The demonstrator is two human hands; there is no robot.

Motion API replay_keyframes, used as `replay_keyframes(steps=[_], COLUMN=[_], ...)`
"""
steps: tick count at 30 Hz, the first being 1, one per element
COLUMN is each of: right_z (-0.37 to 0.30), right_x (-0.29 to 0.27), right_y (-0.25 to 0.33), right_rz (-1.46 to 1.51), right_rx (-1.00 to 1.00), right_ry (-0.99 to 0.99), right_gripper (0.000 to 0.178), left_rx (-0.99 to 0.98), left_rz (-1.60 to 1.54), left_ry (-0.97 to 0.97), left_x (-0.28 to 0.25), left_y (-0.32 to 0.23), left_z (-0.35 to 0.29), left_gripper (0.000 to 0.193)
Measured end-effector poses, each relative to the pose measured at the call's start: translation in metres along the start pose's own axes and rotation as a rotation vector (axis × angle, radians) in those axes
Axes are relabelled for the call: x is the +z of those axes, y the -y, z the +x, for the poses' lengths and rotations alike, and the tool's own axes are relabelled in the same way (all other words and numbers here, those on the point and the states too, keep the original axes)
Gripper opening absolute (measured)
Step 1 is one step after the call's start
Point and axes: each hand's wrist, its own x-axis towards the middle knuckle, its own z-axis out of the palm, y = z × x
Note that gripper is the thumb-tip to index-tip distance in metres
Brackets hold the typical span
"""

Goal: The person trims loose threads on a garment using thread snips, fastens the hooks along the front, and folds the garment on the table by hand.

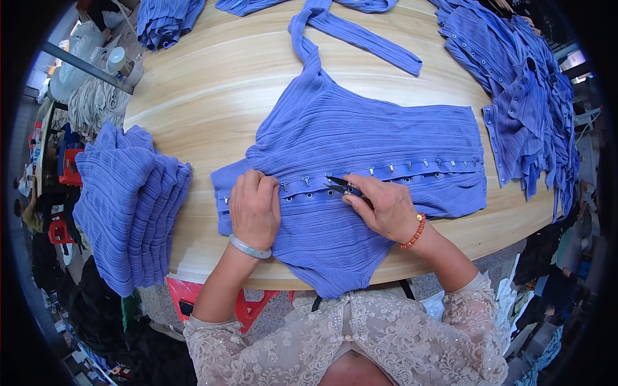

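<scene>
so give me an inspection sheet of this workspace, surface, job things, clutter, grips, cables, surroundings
surface: pale wood-grain table, mostly covered on the right
job's things: blue garment spread out, its tip past the near edge, with a row of metal hooks; small dark snips over the row
clutter: folded blue stack at left, loose blue pile at right, blue bundle at far left
grips: left grip rests on the garment, fingers curled, pinch unclear; right grip holds the snips
cables: none can be made out for sure
surroundings: red stool below the near edge, white bucket beyond the left edge
</scene>
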Motion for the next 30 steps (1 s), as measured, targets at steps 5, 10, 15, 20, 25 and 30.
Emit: replay_keyframes(steps=[5, 10, 15, 20, 25, 30], right_z=[0.008, 0.025, 0.037, 0.040, 0.039, 0.040], right_x=[0.007, 0.019, 0.033, 0.042, 0.043, 0.044], right_y=[0.002, 0.012, 0.020, 0.022, 0.020, 0.022], right_rz=[0.041, 0.017, -0.032, -0.054, -0.063, -0.061], right_rx=[-0.112, -0.099, -0.144, -0.197, -0.209, -0.208], right_ry=[-0.040, 0.091, 0.106, 0.114, 0.111, 0.075], right_gripper=[0.033, 0.034, 0.032, 0.030, 0.029, 0.027], left_rx=[-0.102, -0.105, -0.125, -0.134, -0.124, -0.146], left_rz=[-0.222, -0.256, -0.279, -0.281, -0.278, -0.355], left_ry=[0.055, 0.075, 0.093, 0.091, 0.085, 0.095], left_x=[-0.005, -0.009, -0.009, -0.010, -0.008, -0.014], left_y=[0.003, 0.000, -0.001, 0.000, -0.003, -0.001], left_z=[0.002, 0.004, 0.004, 0.000, 0.001, -0.003], left_gripper=[0.009, 0.010, 0.011, 0.010, 0.010, 0.010])
